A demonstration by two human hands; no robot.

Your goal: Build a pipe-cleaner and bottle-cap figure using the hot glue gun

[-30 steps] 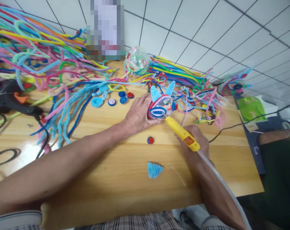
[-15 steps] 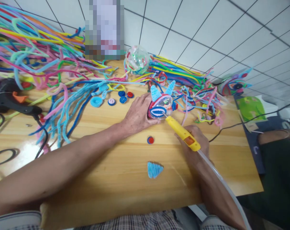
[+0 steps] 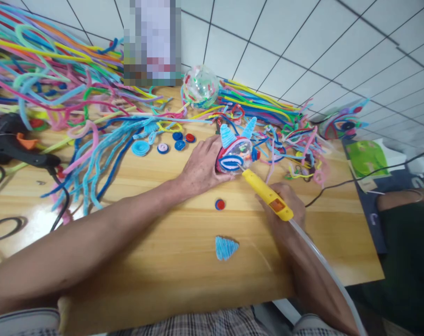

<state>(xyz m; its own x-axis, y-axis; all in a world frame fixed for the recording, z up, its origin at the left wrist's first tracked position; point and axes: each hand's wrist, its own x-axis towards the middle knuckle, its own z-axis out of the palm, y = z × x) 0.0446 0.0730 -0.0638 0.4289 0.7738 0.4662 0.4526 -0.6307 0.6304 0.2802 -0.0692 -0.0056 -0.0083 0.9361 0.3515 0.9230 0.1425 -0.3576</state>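
Black glue gun idle far left on bench. Left hand curled around decorated ball at bench centre, fingers beside nozzle: burn risk if hot glue strays. Right hand closed round yellow glue gun, tip touching ball; slip likely smears glue

Fuzzy pipe-cleaner craft on glossy wood, plastic glue gun.

We see a varnished wooden table with a light sheen; matt, fuzzy chenille pipe cleaners; a clear glossy plastic ball; a craft ball of clear plastic wrapped in fuzzy stems; a smooth yellow plastic glue gun with a translucent glue stick; a matt black plastic glue gun; glossy white tiled floor.
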